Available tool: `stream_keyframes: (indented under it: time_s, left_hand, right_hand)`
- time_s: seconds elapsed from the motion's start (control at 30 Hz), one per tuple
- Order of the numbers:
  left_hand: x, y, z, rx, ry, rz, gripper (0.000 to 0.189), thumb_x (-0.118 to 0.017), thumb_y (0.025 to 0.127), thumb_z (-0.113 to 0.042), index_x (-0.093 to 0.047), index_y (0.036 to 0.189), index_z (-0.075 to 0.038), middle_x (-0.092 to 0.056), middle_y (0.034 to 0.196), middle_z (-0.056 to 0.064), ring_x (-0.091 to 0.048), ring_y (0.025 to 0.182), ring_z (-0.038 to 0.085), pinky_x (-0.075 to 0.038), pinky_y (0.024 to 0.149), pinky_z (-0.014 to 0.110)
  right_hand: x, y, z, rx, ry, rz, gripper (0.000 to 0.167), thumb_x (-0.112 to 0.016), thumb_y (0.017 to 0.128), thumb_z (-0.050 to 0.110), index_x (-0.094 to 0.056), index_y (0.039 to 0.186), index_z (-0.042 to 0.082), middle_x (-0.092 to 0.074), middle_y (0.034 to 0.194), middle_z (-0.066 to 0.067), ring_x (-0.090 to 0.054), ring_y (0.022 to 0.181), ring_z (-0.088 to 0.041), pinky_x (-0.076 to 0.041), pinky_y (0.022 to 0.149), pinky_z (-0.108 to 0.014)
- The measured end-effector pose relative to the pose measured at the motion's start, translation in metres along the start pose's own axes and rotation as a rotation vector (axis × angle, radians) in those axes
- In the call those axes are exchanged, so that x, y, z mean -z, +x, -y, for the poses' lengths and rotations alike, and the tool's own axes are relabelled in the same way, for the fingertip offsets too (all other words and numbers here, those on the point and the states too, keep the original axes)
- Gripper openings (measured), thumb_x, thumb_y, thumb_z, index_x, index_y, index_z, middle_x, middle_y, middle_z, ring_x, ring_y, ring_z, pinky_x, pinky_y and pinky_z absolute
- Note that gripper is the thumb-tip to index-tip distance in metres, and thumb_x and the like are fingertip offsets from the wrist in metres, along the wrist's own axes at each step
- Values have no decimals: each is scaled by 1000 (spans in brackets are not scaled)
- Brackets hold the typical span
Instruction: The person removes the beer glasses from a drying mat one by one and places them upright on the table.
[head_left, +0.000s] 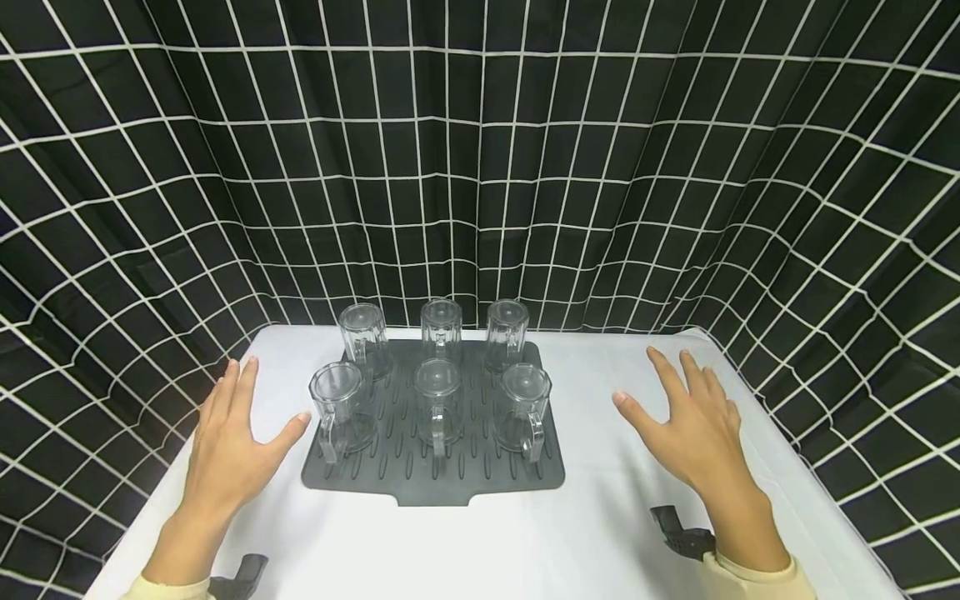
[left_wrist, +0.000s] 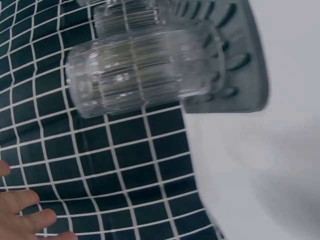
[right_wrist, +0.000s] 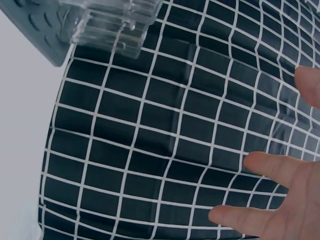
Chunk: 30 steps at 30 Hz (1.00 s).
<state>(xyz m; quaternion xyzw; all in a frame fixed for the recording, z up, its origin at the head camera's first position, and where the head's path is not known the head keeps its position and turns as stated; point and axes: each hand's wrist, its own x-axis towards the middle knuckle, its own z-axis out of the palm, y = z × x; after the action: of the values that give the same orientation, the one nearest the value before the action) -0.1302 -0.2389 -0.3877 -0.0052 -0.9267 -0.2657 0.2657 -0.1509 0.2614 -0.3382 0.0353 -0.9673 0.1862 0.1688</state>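
Note:
Several clear glass mugs stand upside down in two rows on a dark grey drying mat (head_left: pixel 432 493). The front row has a left mug (head_left: pixel 342 408), a middle mug (head_left: pixel 438 404) and a right mug (head_left: pixel 519 408), their handles toward me. Behind them are a back left mug (head_left: pixel 364 337), a back middle mug (head_left: pixel 441 329) and a back right mug (head_left: pixel 506 333). My left hand (head_left: pixel 231 450) hovers left of the mat, fingers spread, nearest the front left mug. On the mat's right, apart from it, my right hand (head_left: pixel 690 421) is spread and holds nothing.
The mat lies on a white table (head_left: pixel 480 550). Black cloth with a white grid (head_left: pixel 480 167) hangs behind the table and along both sides. A dark strap mount (head_left: pixel 682 533) sits at my right wrist, another (head_left: pixel 243 575) at my left.

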Motion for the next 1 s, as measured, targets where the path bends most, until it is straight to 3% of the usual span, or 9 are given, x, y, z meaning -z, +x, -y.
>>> stream_keyframes:
  time_s: [0.23,0.53,0.67,0.77,1.0]
  left_hand:
    - [-17,-13,13,89,-69,75,105,-73,82,-46,-10,155,-4,-13,156,26,-16,137,52,-20,103,71]
    - [-38,-25,28,231,-155,288,123,-76,77,-55,4,153,-2,-7,152,35,-15,134,58,-21,99,74]
    - [-46,-28,33,237,-201,360,123,-77,77,-53,6,153,-3,-7,152,36,-23,129,61,-28,97,72]
    - [-50,-29,36,220,-243,377,123,-79,77,-49,5,153,-2,-8,152,35,-29,125,62,-34,97,68]
    - [-61,-32,46,206,-348,417,124,-84,74,-40,3,153,0,-6,155,30,-20,135,53,-31,105,59]
  right_hand:
    - [-1,-4,3,12,29,-13,78,-54,91,58,-30,152,17,-19,152,-31,-12,134,-59,-9,93,-82]
    - [-10,-10,8,34,77,-12,77,-59,90,55,-33,151,15,-23,150,-31,-16,133,-59,-12,97,-78]
    - [-15,-12,8,32,88,6,78,-59,90,55,-32,151,15,-22,150,-32,-15,134,-59,-11,99,-77]
    - [-17,-11,8,29,98,17,78,-60,90,55,-33,151,15,-22,150,-31,-15,134,-59,-10,100,-76]
    - [-21,-12,10,33,118,17,76,-62,89,54,-37,149,15,-25,150,-30,-19,133,-57,-15,96,-78]
